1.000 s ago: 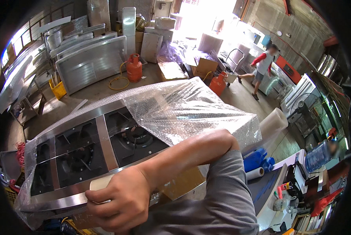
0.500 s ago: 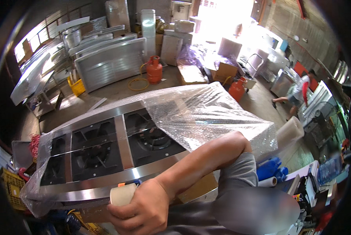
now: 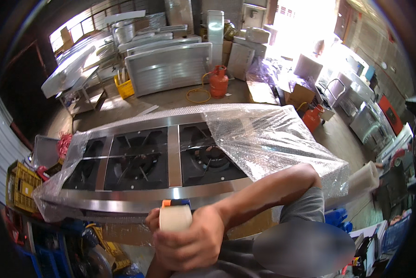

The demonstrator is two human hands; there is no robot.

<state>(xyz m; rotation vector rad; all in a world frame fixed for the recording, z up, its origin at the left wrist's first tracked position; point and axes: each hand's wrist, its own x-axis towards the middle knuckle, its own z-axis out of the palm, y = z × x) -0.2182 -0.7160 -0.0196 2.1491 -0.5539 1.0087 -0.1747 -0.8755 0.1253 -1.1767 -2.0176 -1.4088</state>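
Note:
My right hand is closed round a tape dispenser with an orange and dark-blue head, carrying a wide roll of pale tape. My left hand is mostly hidden behind the right one; its visible fingers curl against the left side of the roll. Both hands are in front of a long steel gas stove with black burner bays. Clear bubble wrap covers the stove's right part in a loose, folded sheet and also drapes over its left end. A seam of clear film crosses the burners.
A roll of bubble wrap lies beyond the stove's right end. Orange gas cylinders stand behind it, near large steel panels. Yellow crates sit at the left. Cardboard and tools lie under the stove's front edge.
My view has turned left, so the scene sits further right. Left-hand fingers now show beside the tape roll, which stands more upright. The walking person at the right is no longer clearly visible.

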